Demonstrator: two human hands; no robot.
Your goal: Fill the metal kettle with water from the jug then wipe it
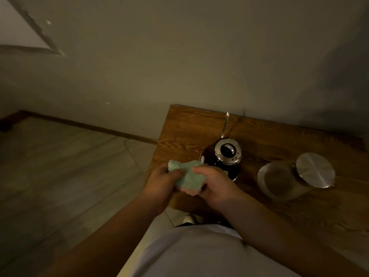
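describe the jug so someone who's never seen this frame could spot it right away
Start at the wooden table against the wall. The metal kettle, with a thin gooseneck spout and a black lid knob, stands near its middle; the jug is to the kettle's right. It is the only see-through vessel, clear glass topped by a flat brushed-metal lid.

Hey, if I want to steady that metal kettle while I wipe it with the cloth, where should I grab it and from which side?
Probably grip the metal kettle across its lid rim from above. It stands upright on the wooden table, its thin spout pointing away toward the wall, so avoid that far side. The glass jug crowds its right, so the near-left side is freer. Both hands, left hand and right hand, now hold the green cloth.
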